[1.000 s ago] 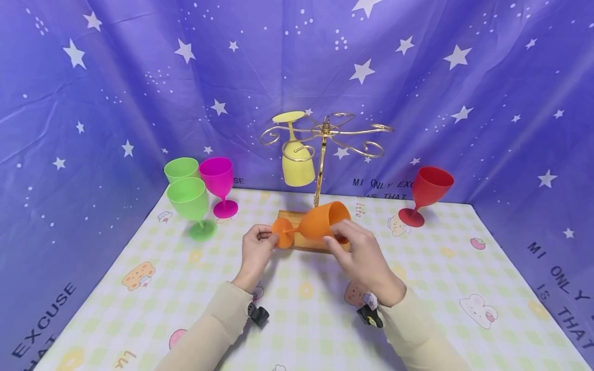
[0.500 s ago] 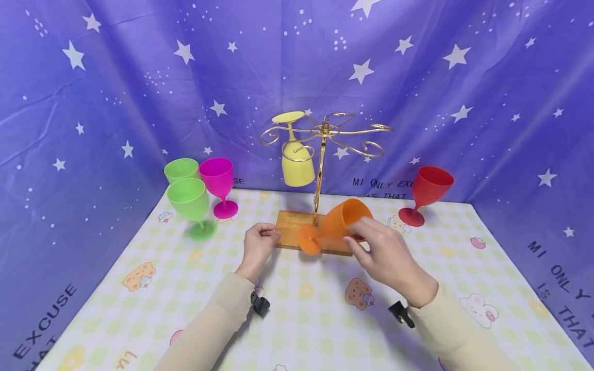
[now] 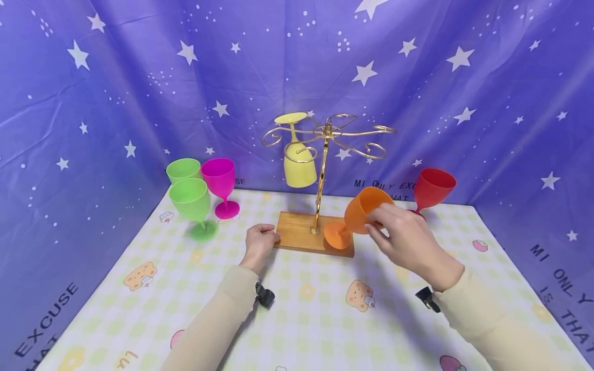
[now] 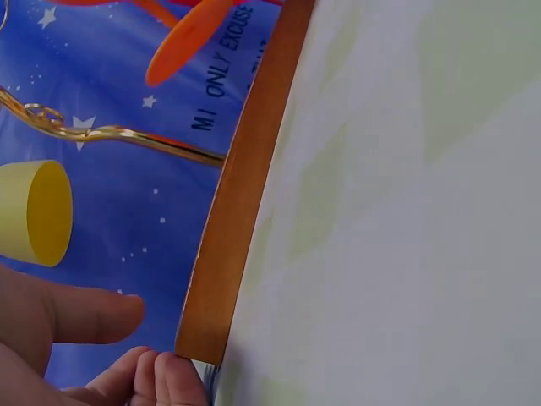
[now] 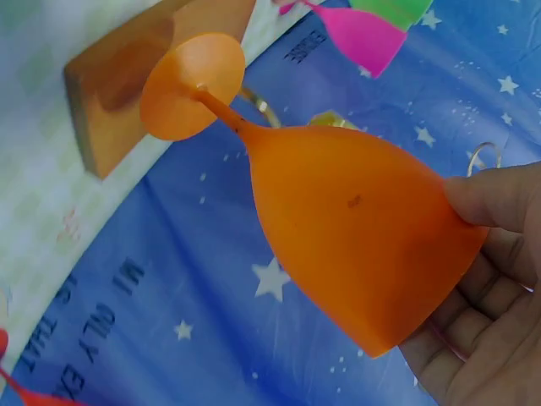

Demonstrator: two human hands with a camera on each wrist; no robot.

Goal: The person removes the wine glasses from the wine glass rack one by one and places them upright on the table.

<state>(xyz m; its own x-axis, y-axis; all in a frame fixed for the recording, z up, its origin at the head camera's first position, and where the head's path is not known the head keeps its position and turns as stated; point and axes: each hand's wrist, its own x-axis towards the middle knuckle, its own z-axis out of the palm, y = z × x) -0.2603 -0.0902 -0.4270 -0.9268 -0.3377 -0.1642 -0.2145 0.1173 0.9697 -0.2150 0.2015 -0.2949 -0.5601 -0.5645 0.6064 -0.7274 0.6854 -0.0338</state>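
Note:
My right hand (image 3: 410, 247) pinches an orange plastic goblet (image 3: 357, 216) near its rim. The goblet is tilted, mouth up and right, with its foot in front of the right part of a wooden base (image 3: 297, 232). In the right wrist view, the thumb lies on the outside of the bowl and the other fingers go behind the rim. My left hand (image 3: 260, 245) is at the base's left end. In the left wrist view its fingertips (image 4: 173, 376) are at the base's corner, thumb apart. From the gold stand (image 3: 320, 185) a yellow goblet (image 3: 299, 172) hangs upside down.
Two green goblets (image 3: 190, 201) and a magenta goblet (image 3: 219, 175) stand upright at the left. A red goblet (image 3: 431, 188) is at the back right, partly behind my right hand. Curled gold arms (image 3: 366, 134) spread from the stand's top. A starry blue curtain (image 3: 260, 77) surrounds the table.
My right hand has carried the orange goblet to the right and tipped it more upright. The left hand has let go of its foot and stays by the base's left end.

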